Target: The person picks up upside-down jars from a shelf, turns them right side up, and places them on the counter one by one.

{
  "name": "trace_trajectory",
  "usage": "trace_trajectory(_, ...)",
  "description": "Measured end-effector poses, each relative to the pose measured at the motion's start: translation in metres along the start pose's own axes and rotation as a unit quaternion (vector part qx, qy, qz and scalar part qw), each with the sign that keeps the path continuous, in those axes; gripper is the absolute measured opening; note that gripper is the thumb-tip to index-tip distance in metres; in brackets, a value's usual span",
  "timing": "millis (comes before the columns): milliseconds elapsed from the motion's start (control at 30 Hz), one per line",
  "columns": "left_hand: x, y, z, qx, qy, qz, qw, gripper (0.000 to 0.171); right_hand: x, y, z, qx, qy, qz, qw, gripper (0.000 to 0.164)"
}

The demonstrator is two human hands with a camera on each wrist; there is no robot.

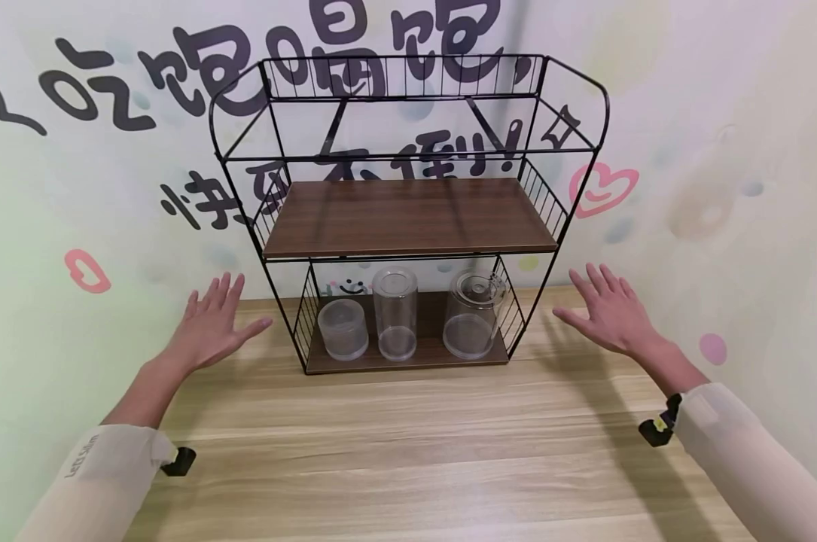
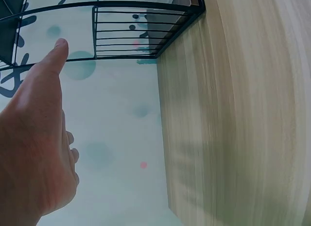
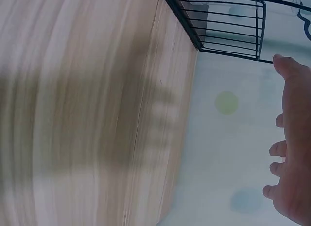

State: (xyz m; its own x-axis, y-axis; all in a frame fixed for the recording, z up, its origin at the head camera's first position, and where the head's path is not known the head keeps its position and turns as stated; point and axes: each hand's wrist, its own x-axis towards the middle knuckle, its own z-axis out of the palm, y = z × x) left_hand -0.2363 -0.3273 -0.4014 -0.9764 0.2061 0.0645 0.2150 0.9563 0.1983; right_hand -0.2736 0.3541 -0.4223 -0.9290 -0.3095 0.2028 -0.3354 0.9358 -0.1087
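A black wire rack with brown wooden shelves stands against the wall. On its lower shelf are three clear vessels: a short cup at the left, a tall glass in the middle and a wide jug at the right. To the left of the rack my left hand is held above the table, fingers straight and thumb spread. My right hand mirrors it on the other side. Both hands hold nothing and are apart from the rack, whose wire sides show in both wrist views.
The light wood table runs back to a white wall with dark lettering, pink hearts and coloured dots. The rack's brown middle shelf carries nothing visible. Shadows of the arms fall on the table.
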Motion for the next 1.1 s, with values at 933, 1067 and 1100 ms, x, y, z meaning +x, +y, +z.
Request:
trace_trajectory(933, 0.002, 0.008, -0.028, -0.002, 0.059, 0.055, 0.9967, 0.104, -0.038, -0.026, -0.01, 0.023, 0.085, -0.087, 0.992, 0.088)
trace_trajectory(1067, 0.004, 0.012, -0.036, -0.004, 0.066, 0.064, 0.9957, 0.104, -0.044, -0.028, -0.011, 0.02, 0.074, -0.091, 0.993, 0.088)
trace_trajectory(1100, 0.005, 0.013, -0.038, -0.004, 0.069, 0.067, 0.9953, 0.103, -0.046, -0.03, -0.012, 0.018, 0.072, -0.092, 0.993, 0.088)
